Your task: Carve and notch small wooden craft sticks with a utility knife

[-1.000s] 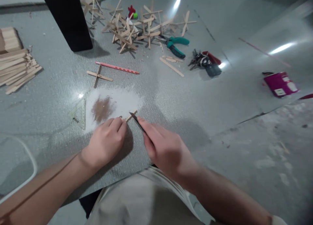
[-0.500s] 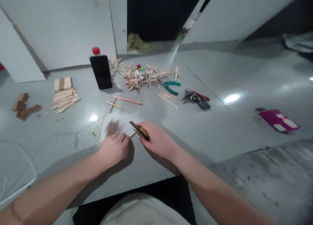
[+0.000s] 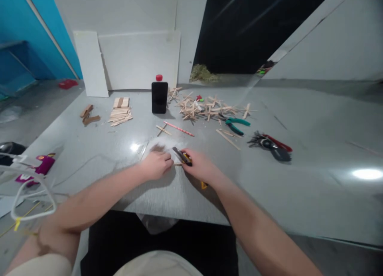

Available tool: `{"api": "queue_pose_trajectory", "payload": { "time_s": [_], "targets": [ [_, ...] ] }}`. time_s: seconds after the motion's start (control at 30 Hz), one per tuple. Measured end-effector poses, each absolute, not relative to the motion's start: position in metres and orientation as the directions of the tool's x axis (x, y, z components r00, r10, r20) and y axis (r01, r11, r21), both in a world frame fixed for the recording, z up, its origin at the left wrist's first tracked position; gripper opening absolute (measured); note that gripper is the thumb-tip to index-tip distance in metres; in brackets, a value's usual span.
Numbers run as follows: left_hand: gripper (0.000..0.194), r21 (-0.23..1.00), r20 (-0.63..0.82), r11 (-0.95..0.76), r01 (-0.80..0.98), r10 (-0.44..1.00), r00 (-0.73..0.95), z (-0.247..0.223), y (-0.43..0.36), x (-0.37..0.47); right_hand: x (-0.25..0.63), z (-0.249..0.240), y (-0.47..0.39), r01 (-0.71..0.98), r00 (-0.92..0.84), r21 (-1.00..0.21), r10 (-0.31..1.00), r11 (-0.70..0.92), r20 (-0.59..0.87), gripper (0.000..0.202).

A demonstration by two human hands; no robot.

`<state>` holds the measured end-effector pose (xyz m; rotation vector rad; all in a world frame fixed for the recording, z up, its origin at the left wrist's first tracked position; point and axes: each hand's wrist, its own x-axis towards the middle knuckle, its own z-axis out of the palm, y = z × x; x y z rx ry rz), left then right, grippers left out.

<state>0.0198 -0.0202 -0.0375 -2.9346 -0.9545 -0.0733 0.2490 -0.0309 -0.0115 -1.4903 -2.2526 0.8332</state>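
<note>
Lying between hands [image 3: 157,164] [image 3: 200,166]: wooden stick [image 3: 178,164]

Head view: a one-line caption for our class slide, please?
The right hand holds a utility knife beside the left hand; crossed wooden sticks lie beyond.

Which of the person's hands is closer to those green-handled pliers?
Right. The right hand, holding a utility knife, is nearer the body than the pliers and to their left; the left hand is farther left still.
</note>
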Motion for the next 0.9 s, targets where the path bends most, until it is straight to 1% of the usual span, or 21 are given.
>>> {"api": "queue_pose_trajectory", "payload": {
  "time_s": [0.1,0.2,0.33,0.47,0.6,0.77,0.9],
  "targets": [
    [0.034,-0.003,0.074,-0.812,0.583,0.581,0.81,-0.038,-0.018,0.017,0.252,-0.01,-0.016,0.693,-0.484,-0.651,0.869,0.311,-0.1,0.034],
    [0.032,0.002,0.1,-0.803,0.595,0.593,0.799,-0.039,-0.019,0.015,0.256,-0.008,0.002,0.653,-0.546,-0.684,0.828,0.324,-0.129,0.038],
    [0.03,-0.016,0.151,-0.786,0.618,0.609,0.779,-0.038,-0.019,0.016,0.263,-0.011,0.011,0.597,-0.586,-0.751,0.793,0.283,-0.167,0.033],
    [0.026,-0.022,0.177,-0.778,0.628,0.615,0.768,-0.035,-0.015,0.022,0.272,-0.02,0.006,0.556,-0.58,-0.803,0.792,0.217,-0.188,0.029],
    [0.017,-0.024,0.203,-0.779,0.626,0.61,0.766,-0.031,-0.012,0.028,0.275,-0.025,0.003,0.542,-0.554,-0.821,0.811,0.181,-0.187,0.031],
    [0.023,-0.041,0.229,-0.773,0.633,0.61,0.759,-0.028,-0.014,0.032,0.273,-0.022,0.004,0.54,-0.532,-0.828,0.824,0.15,-0.198,0.033],
    [0.023,-0.051,0.234,-0.761,0.647,0.621,0.748,-0.028,-0.014,0.034,0.274,-0.021,0.003,0.532,-0.498,-0.84,0.842,0.107,-0.207,0.037]
  ]
}}
